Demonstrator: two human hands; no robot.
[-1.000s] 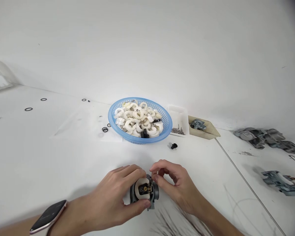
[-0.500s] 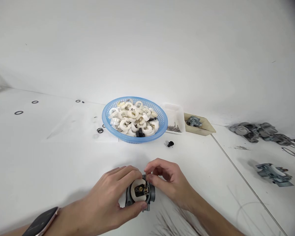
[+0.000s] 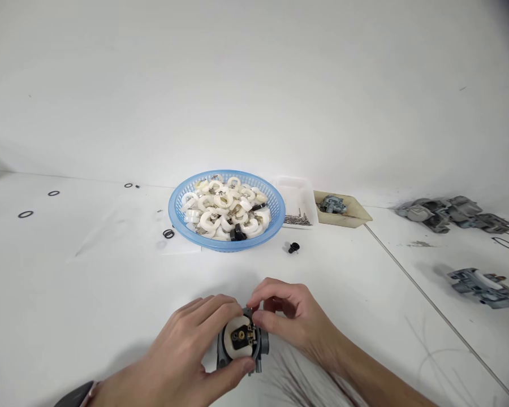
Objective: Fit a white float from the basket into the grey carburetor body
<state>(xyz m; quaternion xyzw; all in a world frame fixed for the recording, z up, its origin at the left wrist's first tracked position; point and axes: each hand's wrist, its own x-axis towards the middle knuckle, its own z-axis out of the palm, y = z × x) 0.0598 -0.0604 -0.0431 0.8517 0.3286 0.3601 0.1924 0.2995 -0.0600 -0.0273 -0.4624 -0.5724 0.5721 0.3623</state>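
A grey metal carburetor rests on the white table with its bowl side up. Set inside it is a white C-shaped float, with brass parts in the middle. My left hand grips the carburetor body from the left, fingers over the far side and thumb at the near side. At its upper right edge, my right hand pinches a thin metal pin between thumb and forefinger; the fingertips now hide most of it.
Behind my hands stands a blue basket full of white floats. A white tray of metal pins and a beige tray with a carburetor sit beside it. More carburetors lie right. Black rings lie left; a small black part lies ahead.
My right fingertips have come down closer to the carburetor's edge, and less of the pin shows. The left hand keeps its grip. The view has shifted slightly.
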